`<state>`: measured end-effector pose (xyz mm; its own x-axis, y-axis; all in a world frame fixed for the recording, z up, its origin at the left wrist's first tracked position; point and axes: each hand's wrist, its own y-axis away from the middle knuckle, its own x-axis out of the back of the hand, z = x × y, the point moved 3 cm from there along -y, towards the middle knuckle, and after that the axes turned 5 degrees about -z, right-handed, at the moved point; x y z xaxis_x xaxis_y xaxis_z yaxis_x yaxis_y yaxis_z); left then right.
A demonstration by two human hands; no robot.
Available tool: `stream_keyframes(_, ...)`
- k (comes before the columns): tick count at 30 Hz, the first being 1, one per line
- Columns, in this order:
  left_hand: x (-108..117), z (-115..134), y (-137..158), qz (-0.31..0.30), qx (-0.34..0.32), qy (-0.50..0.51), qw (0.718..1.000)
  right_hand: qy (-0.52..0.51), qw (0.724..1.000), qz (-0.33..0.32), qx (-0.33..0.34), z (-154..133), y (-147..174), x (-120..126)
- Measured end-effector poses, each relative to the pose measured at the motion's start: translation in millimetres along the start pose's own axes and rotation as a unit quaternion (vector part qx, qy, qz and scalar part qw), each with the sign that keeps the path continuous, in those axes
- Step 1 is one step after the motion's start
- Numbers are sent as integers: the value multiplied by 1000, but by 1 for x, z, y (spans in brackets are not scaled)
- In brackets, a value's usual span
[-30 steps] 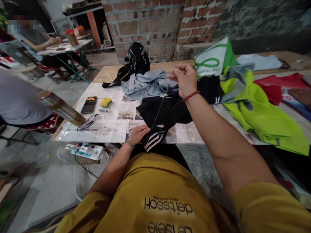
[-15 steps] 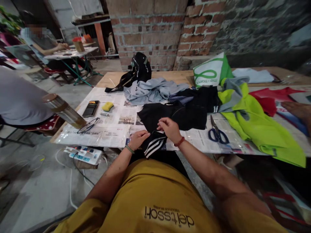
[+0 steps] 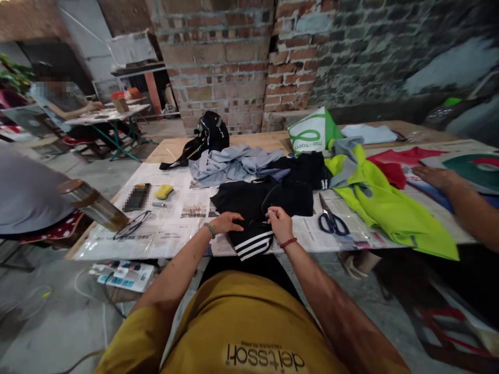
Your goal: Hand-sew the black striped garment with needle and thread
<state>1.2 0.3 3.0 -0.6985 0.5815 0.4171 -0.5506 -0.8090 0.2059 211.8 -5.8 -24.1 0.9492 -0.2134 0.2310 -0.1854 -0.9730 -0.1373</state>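
Observation:
A black piece of cloth with white stripes (image 3: 253, 246) lies at the table's front edge, its striped end hanging slightly over. My left hand (image 3: 226, 223) is at its left side, thumb and forefinger closed on the fabric's upper edge. My right hand (image 3: 279, 224) is just right of it, fingertips pinched together above the cloth; whatever is between them is too small to make out. Behind both hands a larger black garment (image 3: 290, 200) is spread out. Dark-handled scissors (image 3: 332, 221) rest to the right of my right hand.
Newspaper covers the table (image 3: 117, 246). On the left are a bottle (image 3: 93, 205), glasses (image 3: 132, 224), a phone (image 3: 136, 197) and a yellow sponge (image 3: 163, 191). Behind lie grey cloth (image 3: 230, 161) and a black bag (image 3: 212, 132). A neon garment (image 3: 384, 200) and another person's hand (image 3: 438, 177) are right.
The view has tilted up and shifted right. The striped cloth now lies flatter on the table edge instead of being held raised, and my right hand has come down beside it.

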Motion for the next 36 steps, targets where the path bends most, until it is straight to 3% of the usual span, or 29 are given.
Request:
stream_keyframes(3, -1, -6, 1, 66, 7, 16, 998, -26, 999, 12, -17, 2, -1, 3)
stream_keyframes(8, -19, -20, 24, 226, 50, 95, 968, 23, 999, -20, 24, 0, 4, -2)
stream_keyframes(11, -29, -21, 31, 229, 80, 113, 964, 56, 995, -36, 68, -6, 9, -4)
stream_keyframes(17, -29, -13, 36, 285, 5, 43, 958, 117, 971, -15, 209, -35, 24, 2)
stream_keyframes(20, -28, -14, 37, 280, 7, 43, 959, 144, 954, -70, 253, -49, 39, -1)
stream_keyframes(25, -29, -13, 38, 270, 2, 38, 962, 215, 929, -202, 222, -46, 67, -21)
stream_keyframes(31, -33, -13, 37, 260, -18, 13, 965, 358, 887, -213, 200, -35, 79, -33)
stream_keyframes(36, -35, -14, 37, 255, -23, -12, 967, 406, 869, -208, 192, -35, 79, -34)
